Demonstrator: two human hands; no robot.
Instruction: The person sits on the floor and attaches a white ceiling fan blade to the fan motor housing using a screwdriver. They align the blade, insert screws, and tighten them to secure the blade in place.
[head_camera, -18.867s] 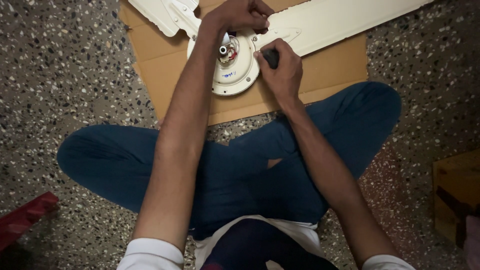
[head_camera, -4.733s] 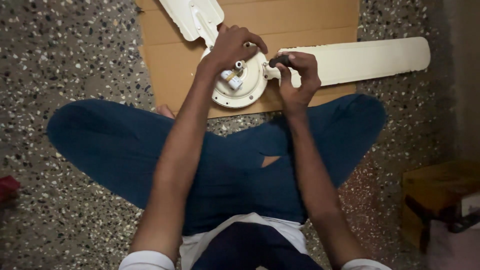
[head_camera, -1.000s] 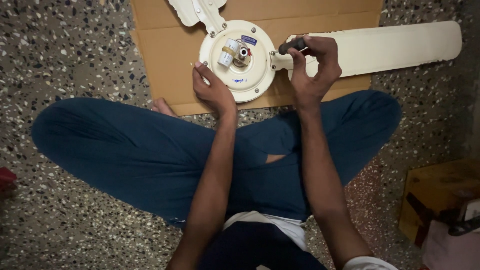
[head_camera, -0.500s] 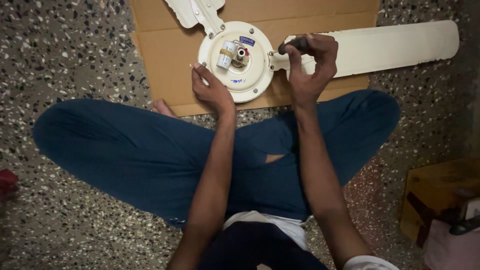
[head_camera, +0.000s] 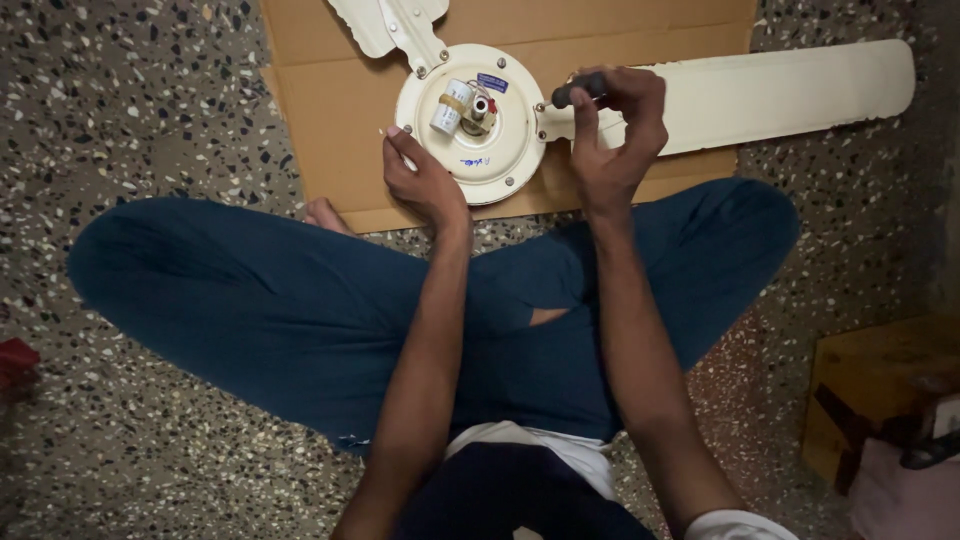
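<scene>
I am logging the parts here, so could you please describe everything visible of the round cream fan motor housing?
The round cream fan motor housing looks like painted metal and lies flat on brown cardboard. A small white cylinder, wires and a short shaft sit at its centre, with screws around the rim. Cream blades extend from it. The left hand touches its left edge; the right hand holds a dark-handled tool at its right edge.

A home floor, it seems: speckled terrazzo floor (head_camera: 150, 120), flattened cardboard sheet (head_camera: 340, 110), wooden box (head_camera: 880, 390) nearby.

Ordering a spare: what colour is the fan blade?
Cream, matching the hub; the blade shows in the head view.
</scene>
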